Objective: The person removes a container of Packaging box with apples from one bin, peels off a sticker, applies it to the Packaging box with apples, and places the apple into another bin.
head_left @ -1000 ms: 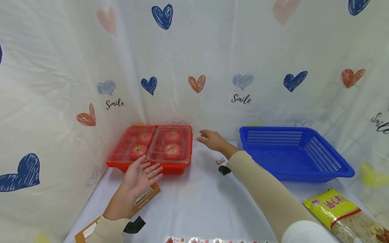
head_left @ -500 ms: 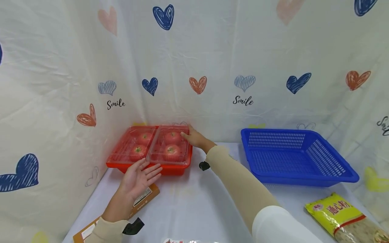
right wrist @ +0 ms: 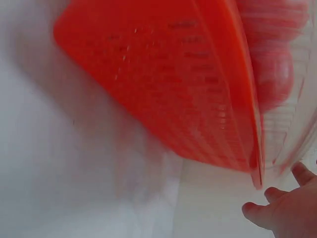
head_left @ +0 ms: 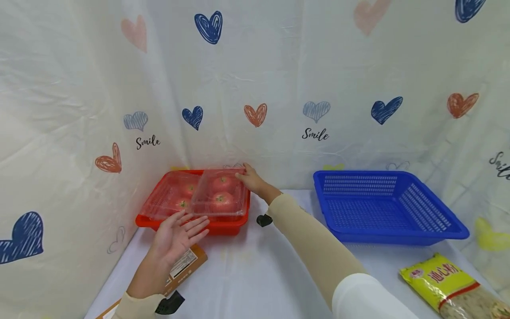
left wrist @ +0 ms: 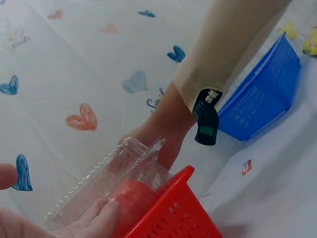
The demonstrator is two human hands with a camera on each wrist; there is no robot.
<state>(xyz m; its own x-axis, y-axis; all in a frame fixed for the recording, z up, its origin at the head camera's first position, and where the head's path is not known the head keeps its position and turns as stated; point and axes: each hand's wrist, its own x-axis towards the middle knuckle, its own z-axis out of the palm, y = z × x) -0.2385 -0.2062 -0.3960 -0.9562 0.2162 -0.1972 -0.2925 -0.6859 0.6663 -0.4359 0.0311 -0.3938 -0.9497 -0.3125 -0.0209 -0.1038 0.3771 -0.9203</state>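
A red plastic basket (head_left: 223,228) holds two clear lidded plastic boxes of red apples, side by side. My right hand (head_left: 254,180) grips the right-hand clear box (head_left: 205,201) at its far right corner, thumb at the lid's side. That box sits slightly tilted, its near edge above the basket rim. The left-hand clear box (head_left: 167,192) lies beside it, lower in the basket. My left hand (head_left: 175,237) is palm up with fingers spread, at the basket's front. In the left wrist view, its fingers (left wrist: 101,218) overlap the box's near side; contact is unclear.
A blue plastic basket (head_left: 388,235) stands at the right. A yellow-topped food bag (head_left: 442,279) lies in front of it. Under my left forearm is a brown carton (head_left: 189,266). White heart-printed curtains (head_left: 279,88) hang behind and at the left.
My right hand has reached left from between the baskets onto the right-hand clear box's far corner. The box has since tilted and risen slightly. My left hand stays in much the same place.
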